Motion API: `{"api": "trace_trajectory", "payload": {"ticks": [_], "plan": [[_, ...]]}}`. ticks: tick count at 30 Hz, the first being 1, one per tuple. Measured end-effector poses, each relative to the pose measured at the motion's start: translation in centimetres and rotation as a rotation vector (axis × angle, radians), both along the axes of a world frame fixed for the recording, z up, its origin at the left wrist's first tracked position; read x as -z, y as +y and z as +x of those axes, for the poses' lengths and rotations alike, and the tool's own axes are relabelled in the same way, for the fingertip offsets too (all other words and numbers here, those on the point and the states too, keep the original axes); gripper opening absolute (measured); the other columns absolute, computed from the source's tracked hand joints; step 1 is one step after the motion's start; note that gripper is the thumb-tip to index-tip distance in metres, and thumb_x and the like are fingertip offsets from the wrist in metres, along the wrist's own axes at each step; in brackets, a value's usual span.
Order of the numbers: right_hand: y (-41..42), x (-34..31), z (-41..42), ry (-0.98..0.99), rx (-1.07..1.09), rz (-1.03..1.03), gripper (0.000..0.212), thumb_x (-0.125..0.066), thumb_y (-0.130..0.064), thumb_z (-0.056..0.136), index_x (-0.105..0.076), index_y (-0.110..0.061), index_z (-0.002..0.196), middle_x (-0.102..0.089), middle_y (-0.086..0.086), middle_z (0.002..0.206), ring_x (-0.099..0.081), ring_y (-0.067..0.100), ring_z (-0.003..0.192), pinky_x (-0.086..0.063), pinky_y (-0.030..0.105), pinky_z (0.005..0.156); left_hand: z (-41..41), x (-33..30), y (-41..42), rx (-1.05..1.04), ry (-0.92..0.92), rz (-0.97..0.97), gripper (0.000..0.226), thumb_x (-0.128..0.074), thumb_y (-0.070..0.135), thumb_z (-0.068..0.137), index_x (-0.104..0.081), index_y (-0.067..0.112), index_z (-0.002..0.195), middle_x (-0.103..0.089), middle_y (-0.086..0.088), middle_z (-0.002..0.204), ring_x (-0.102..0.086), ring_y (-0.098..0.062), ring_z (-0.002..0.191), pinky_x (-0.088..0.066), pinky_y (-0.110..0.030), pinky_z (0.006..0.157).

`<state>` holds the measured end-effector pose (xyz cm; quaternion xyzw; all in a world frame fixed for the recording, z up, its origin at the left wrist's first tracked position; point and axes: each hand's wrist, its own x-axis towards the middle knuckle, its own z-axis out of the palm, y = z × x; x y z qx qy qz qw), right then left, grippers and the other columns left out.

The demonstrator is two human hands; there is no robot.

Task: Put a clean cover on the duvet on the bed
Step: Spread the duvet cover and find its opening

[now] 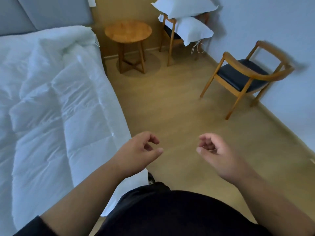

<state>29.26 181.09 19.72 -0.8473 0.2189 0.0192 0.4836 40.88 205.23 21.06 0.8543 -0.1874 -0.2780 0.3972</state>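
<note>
I have both forearms stretched forward and bare to above the wrist, converging slightly. My left hand hangs with its fingers loosely curled, thumb pointing right toward the other hand, holding nothing. My right hand mirrors it, fingers loosely curled inward, thumb pointing left, holding nothing. The two hands sit level, apart, palms turned toward each other. A dark sleeve shows at my left elbow.

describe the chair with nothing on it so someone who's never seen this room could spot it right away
Start from the white duvet on the bed at left and look across the floor to the right-hand wall. The empty chair stands there, with a curved wooden back and a dark seat. The other chair, in the corner, carries two pillows.
</note>
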Motion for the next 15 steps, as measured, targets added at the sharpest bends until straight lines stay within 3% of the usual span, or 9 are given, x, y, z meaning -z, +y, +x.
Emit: {"api": "trace_trajectory", "payload": {"ticks": [5, 8, 15], "plan": [[-2.9, -0.2, 12.2, 0.005, -0.056, -0.011, 0.027, -0.068, -0.022, 0.094, -0.057, -0.042, 0.109, -0.063, -0.015, 0.105, -0.059, -0.002, 0.095, -0.053, 0.032, 0.090, 11.6, 0.7, -1.6, -0.084, 0.021, -0.018, 0.016, -0.068, 0.044, 0.089, -0.060, 0.037, 0.101, -0.067, 0.006, 0.091, -0.065, -0.012, 0.080, -0.052, -0.021, 0.064], [-4.0, -1.7, 19.8, -0.031, -0.068, -0.073, 0.027, -0.067, -0.024, 0.095, -0.056, -0.039, 0.115, -0.060, -0.015, 0.111, -0.055, -0.007, 0.096, -0.051, 0.023, 0.084, 19.4, -0.7, -2.9, -0.117, -0.038, -0.004, 0.016, -0.068, 0.045, 0.089, -0.059, 0.037, 0.100, -0.067, 0.007, 0.091, -0.065, -0.012, 0.081, -0.055, -0.029, 0.072], [-7.0, -2.3, 35.5, 0.000, -0.174, -0.082, 0.028, -0.064, -0.032, 0.098, -0.053, -0.038, 0.122, -0.057, -0.021, 0.113, -0.053, -0.010, 0.097, -0.046, 0.012, 0.073, 33.1, -1.8, -7.1, -0.147, -0.123, 0.015, 0.018, -0.066, 0.046, 0.090, -0.059, 0.037, 0.105, -0.064, 0.011, 0.091, -0.062, -0.005, 0.080, -0.049, -0.019, 0.069]]}}
